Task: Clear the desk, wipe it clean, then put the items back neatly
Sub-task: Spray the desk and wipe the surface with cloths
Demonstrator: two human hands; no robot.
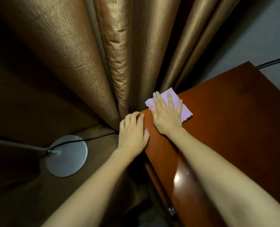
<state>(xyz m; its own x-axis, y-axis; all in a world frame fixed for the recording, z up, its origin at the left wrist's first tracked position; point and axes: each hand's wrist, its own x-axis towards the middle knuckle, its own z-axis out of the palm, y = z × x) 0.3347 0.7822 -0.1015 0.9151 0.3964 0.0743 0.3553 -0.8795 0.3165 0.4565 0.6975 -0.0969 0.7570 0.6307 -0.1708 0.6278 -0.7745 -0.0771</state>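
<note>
1. My right hand (167, 112) lies flat, fingers spread, pressing the pink cloth (184, 110) onto the desk (234, 112) corner.
2. My left hand (133, 130) rests beside it on the desk edge, fingers relaxed, perhaps slightly curled.
3. Past both hands hangs a curtain (116, 54).

I can read no text, label, brand, number or sign anywhere in my head view; nothing I see here carries any writing at all.
</note>
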